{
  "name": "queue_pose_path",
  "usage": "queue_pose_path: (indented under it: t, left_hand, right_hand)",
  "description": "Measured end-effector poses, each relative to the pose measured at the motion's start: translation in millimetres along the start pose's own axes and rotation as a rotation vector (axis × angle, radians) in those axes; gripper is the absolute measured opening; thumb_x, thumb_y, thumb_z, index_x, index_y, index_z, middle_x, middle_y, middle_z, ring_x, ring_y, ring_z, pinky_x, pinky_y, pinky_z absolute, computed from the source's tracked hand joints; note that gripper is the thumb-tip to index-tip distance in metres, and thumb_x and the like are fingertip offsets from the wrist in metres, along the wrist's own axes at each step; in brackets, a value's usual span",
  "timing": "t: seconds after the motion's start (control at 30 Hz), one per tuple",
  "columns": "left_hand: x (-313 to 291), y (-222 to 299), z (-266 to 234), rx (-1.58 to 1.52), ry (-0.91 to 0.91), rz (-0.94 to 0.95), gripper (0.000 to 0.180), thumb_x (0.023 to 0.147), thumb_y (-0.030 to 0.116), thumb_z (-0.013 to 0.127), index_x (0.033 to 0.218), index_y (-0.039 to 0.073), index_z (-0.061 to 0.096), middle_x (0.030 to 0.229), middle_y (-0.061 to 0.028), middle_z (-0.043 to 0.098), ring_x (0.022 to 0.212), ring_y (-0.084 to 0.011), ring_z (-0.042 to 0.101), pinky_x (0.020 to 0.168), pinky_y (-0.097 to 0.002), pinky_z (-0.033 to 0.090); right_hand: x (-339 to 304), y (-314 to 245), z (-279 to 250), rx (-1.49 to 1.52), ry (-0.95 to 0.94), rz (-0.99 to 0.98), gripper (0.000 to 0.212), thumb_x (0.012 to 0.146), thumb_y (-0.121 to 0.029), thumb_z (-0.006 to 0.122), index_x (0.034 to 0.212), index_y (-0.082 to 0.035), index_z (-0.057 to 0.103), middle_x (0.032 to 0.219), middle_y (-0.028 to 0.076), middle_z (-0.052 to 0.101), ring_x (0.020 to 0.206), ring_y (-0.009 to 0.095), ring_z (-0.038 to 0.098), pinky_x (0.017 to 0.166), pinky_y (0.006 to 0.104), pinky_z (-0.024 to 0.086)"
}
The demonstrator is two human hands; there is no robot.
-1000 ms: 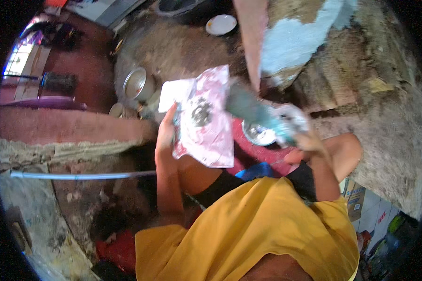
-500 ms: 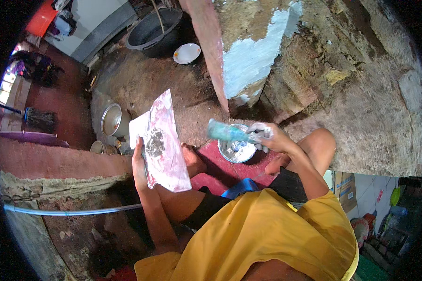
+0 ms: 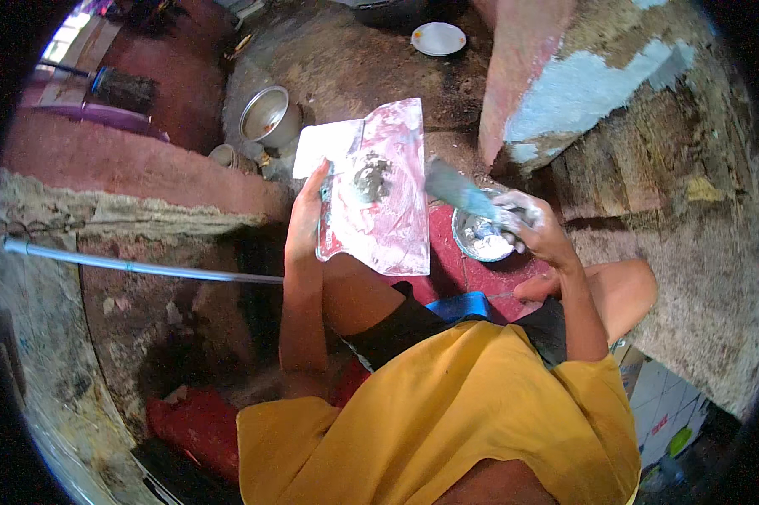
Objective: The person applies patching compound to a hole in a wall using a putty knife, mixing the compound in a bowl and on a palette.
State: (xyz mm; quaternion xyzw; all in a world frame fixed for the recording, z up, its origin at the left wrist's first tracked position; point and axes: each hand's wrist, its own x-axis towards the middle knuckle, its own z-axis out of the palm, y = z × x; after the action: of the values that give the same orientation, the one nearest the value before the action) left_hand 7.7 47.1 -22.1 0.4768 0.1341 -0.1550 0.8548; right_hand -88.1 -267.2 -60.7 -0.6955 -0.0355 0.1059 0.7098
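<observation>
My left hand [image 3: 306,220] grips the left edge of a flat sheet [image 3: 400,231] smeared pinkish white, with the thumb on its face. A dark grey patch of paste [image 3: 372,177] lies in the sheet's middle, and a plain white piece [image 3: 329,147] juts out behind its upper left. Closed round a blurred, flat blue-green scraper-like tool [image 3: 459,189] is my right hand [image 3: 531,225], its fingers coated white. The tool's far end is close to the sheet's right edge; contact is unclear. Below that hand stands a small bowl [image 3: 458,240] containing white material.
A metal pot [image 3: 270,118] stands on the floor at far left, a white plate [image 3: 438,39] farther back. Rough masonry [image 3: 649,168] rises on the right. A pale blue pipe [image 3: 152,268] crosses at left. Something blue [image 3: 459,305] lies by my legs.
The head view has shifted, so the surroundings sit differently in the picture. The sheet has turned more face-on to me. The tool's far end has come closer to the sheet's right edge.
</observation>
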Motion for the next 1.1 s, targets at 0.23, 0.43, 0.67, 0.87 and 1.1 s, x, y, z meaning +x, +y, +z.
queue_pose_path:
  t: [0.23, 0.43, 0.67, 0.87, 1.1]
  left_hand:
    - [6.6, 2.0, -17.5, 0.016, -0.031, -0.086, 0.034, 0.09, 0.023, 0.048, 0.114, 0.0, 0.048, 0.095, -0.0105, 0.061, 0.073, -0.0175, 0.063, 0.064, -0.0289, 0.053]
    - [-1.5, 4.8, -13.9, -0.114, -0.006, -0.055, 0.033, 0.089, 0.025, 0.05, 0.111, 0.0, 0.05, 0.093, -0.0099, 0.061, 0.069, -0.0173, 0.063, 0.061, -0.028, 0.053]
    - [-2.0, 7.9, -17.8, 0.009, -0.05, 0.071, 0.038, 0.088, 0.026, 0.051, 0.112, -0.004, 0.049, 0.099, -0.0128, 0.062, 0.079, -0.0179, 0.064, 0.069, -0.0301, 0.054]
    - [-3.3, -2.1, -3.7, -0.067, -0.208, -0.082, 0.039, 0.092, 0.026, 0.044, 0.119, -0.003, 0.045, 0.114, -0.0127, 0.056, 0.094, -0.0205, 0.059, 0.079, -0.0338, 0.049]
    - [-23.9, -6.6, -8.9, 0.021, -0.065, -0.096, 0.042, 0.094, 0.028, 0.039, 0.121, -0.003, 0.043, 0.113, -0.0125, 0.055, 0.099, -0.0213, 0.056, 0.088, -0.0354, 0.043]
  right_hand:
    - [5.6, -31.7, 15.3, -0.544, 0.261, -0.448, 0.043, 0.074, 0.004, 0.051, 0.116, -0.006, 0.053, 0.098, 0.01, 0.055, 0.084, 0.021, 0.054, 0.076, 0.0307, 0.044]
    - [8.3, -16.4, 39.8, -0.869, 0.192, -0.586, 0.047, 0.071, -0.007, 0.053, 0.116, -0.02, 0.057, 0.098, 0.015, 0.05, 0.09, 0.033, 0.051, 0.077, 0.0393, 0.043]
    - [-25.1, 42.2, -40.5, -0.777, 0.272, -0.322, 0.034, 0.082, -0.008, 0.048, 0.115, -0.004, 0.052, 0.108, 0.017, 0.056, 0.099, 0.031, 0.055, 0.089, 0.0377, 0.04]
    - [41.2, 52.6, -2.9, -0.08, 0.305, -0.222, 0.044, 0.078, -0.011, 0.062, 0.117, 0.0, 0.046, 0.095, 0.009, 0.059, 0.087, 0.018, 0.056, 0.08, 0.0323, 0.045]
    - [97.3, 48.1, 112.9, 0.129, -0.067, -0.282, 0.028, 0.079, -0.004, 0.053, 0.107, -0.001, 0.055, 0.103, 0.013, 0.058, 0.094, 0.024, 0.054, 0.081, 0.0333, 0.044]
